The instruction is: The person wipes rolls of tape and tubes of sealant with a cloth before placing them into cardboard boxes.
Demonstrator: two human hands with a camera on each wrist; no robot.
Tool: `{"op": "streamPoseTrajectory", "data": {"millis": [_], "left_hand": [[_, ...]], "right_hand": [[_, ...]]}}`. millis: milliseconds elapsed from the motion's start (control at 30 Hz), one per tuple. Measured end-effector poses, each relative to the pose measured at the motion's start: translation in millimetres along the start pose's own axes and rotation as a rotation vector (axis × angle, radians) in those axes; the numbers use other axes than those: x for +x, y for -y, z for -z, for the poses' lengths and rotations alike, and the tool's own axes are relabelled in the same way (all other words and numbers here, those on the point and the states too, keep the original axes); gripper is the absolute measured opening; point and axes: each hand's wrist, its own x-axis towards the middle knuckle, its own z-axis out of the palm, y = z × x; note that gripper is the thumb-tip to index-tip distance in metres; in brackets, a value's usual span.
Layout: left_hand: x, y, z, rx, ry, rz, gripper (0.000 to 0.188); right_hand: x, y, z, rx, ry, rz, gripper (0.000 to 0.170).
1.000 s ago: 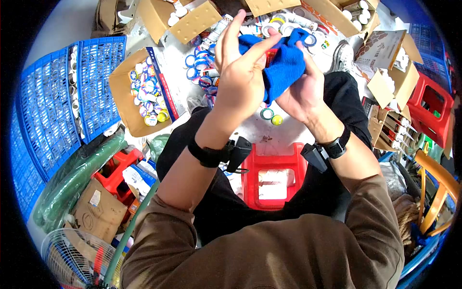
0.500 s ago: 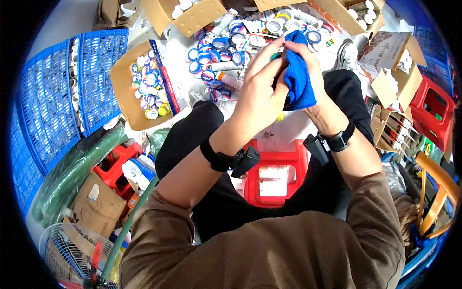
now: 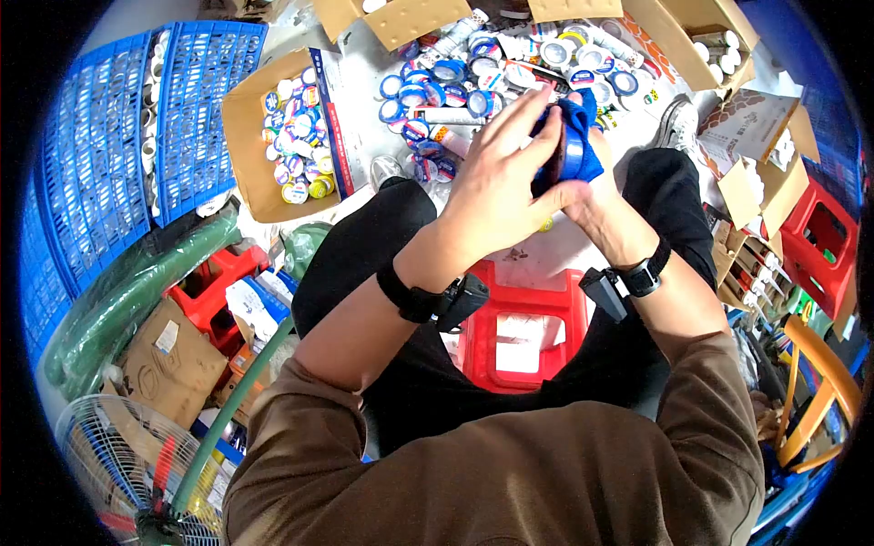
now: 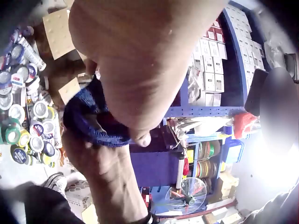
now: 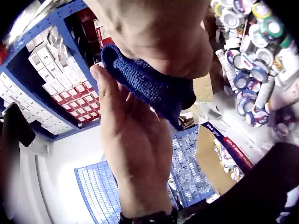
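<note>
In the head view a blue knitted cloth point(image 3: 587, 166) is bunched between my two hands, above the floor. My right hand point(image 3: 603, 193) grips it from the right side. My left hand point(image 3: 496, 173) reaches round it from the left, fingers along its far side and thumb at the near edge. Inside the folds a glossy blue round thing shows in part; its kind I cannot tell. In the left wrist view the cloth point(image 4: 96, 119) curves in a band between both hands. The right wrist view shows the cloth point(image 5: 149, 84) under my right hand, the left thumb close beside it.
Rolls of tape point(image 3: 446, 96) lie piled on the floor beyond my hands. An open cardboard box point(image 3: 238, 136) of similar rolls stands left, near blue plastic crates point(image 3: 196, 118). Red stools point(image 3: 521, 341) stand between my legs and at right point(image 3: 819, 241). A fan point(image 3: 105, 464) is lower left.
The cloth first hung spread with the left fingers raised off it. Both hands then closed in around it, and it is now bunched slightly further right, with a glossy blue edge showing.
</note>
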Motion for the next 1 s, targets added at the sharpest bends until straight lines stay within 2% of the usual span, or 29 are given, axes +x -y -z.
{"op": "streamPoseTrajectory", "data": {"millis": [33, 100, 167, 267, 300, 333, 367, 433, 467, 500, 533, 567, 600, 633, 667, 700, 733, 767, 800, 833, 867, 900, 933, 1000], "left_hand": [[-6.0, 6.6, -3.0, -0.018, 0.013, -0.008, 0.074], [-10.8, 8.3, -0.4, -0.040, -0.021, -0.004, 0.072], [-13.8, 6.6, 11.7, -0.108, -0.034, 0.042, 0.071], [-19.5, 11.6, 22.7, -0.203, -0.060, 0.101, 0.071], [-21.2, 13.2, 26.2, -0.232, -0.071, 0.115, 0.071], [-21.5, 14.4, 30.3, -0.281, -0.136, 0.118, 0.068], [-22.0, 17.8, 35.7, -0.208, -0.193, 0.080, 0.066], [-30.7, 32.5, 32.8, -0.608, -0.344, 0.322, 0.062], [-33.6, 45.0, 44.1, -0.441, -0.313, 0.329, 0.065], [-31.6, 47.7, 56.8, -0.583, -0.481, 0.527, 0.059], [-36.9, 70.4, 69.4, -0.319, -0.593, 0.516, 0.053], [-38.7, 80.8, 83.5, -0.412, -0.803, 0.616, 0.049], [-44.4, 93.6, 97.1, -0.482, -0.982, 0.759, 0.047], [-69.8, 140.4, 101.6, -0.251, -1.029, 0.695, 0.036], [-65.7, 134.6, 126.5, -0.621, -1.210, 0.965, 0.024], [-67.7, 138.7, 141.0, -0.513, -1.295, 1.027, 0.022], [-89.6, 169.0, 156.2, -0.507, -1.257, 0.972, 0.039], [-95.9, 173.5, 167.4, -0.503, -1.218, 0.917, 0.061], [-98.5, 178.2, 165.4, -0.503, -1.219, 0.919, 0.061], [-98.9, 183.5, 161.3, -0.421, -1.390, 0.891, 0.056], [-91.8, 175.9, 158.8, -0.334, -1.557, 0.858, 0.052], [-86.5, 167.6, 155.1, -0.334, -1.556, 0.860, 0.052], [-81.4, 158.8, 148.6, -0.410, -1.461, 0.866, 0.050], [-83.0, 162.9, 139.0, -0.448, -1.230, 0.858, 0.043]], "right_hand": [[9.4, -4.4, 3.5, 0.020, 0.046, 0.006, 0.042], [10.7, -5.7, 5.8, 0.052, 0.111, -0.106, 0.043], [11.6, -9.4, 3.5, -0.028, 0.051, -0.146, 0.043], [3.2, -17.0, -2.2, -0.078, 0.235, -0.268, 0.048], [4.9, -19.6, -3.1, -0.083, 0.241, -0.277, 0.048], [7.4, -21.9, -3.3, -0.044, 0.230, -0.306, 0.047], [9.3, -24.1, -8.1, -0.006, 0.221, -0.335, 0.047], [7.7, -24.8, -19.2, -0.043, 0.229, -0.319, 0.053], [12.6, -24.1, -14.0, -0.022, 0.245, -0.308, 0.054], [16.3, -22.3, -13.4, -0.002, 0.262, -0.293, 0.056], [16.2, -20.3, -14.4, -0.010, 0.252, -0.274, 0.057], [25.1, -19.1, -2.0, 0.080, 0.431, -0.310, 0.059], [26.5, -18.4, -2.9, 0.114, 0.440, -0.290, 0.063], [26.4, -18.9, -4.2, 0.149, 0.447, -0.270, 0.067], [22.2, -16.5, -8.3, 0.107, 0.431, -0.210, 0.074], [24.6, -15.8, -8.1, 0.196, 0.549, -0.240, 0.078], [25.5, -14.4, -7.4, 0.183, 0.579, -0.254, 0.078], [25.3, -12.9, -7.6, 0.171, 0.609, -0.267, 0.078], [23.9, -11.9, -10.6, 0.143, 0.523, -0.222, 0.076], [25.9, -13.5, -9.0, 0.142, 0.523, -0.221, 0.076], [29.9, -16.3, -5.8, 0.081, 0.387, -0.089, 0.074], [32.9, -17.4, -3.2, 0.020, 0.249, 0.042, 0.071], [33.5, -10.0, 2.0, 0.030, 0.232, 0.067, 0.070], [36.5, 5.8, 8.7, 0.147, 0.376, 0.045, 0.069]]}}
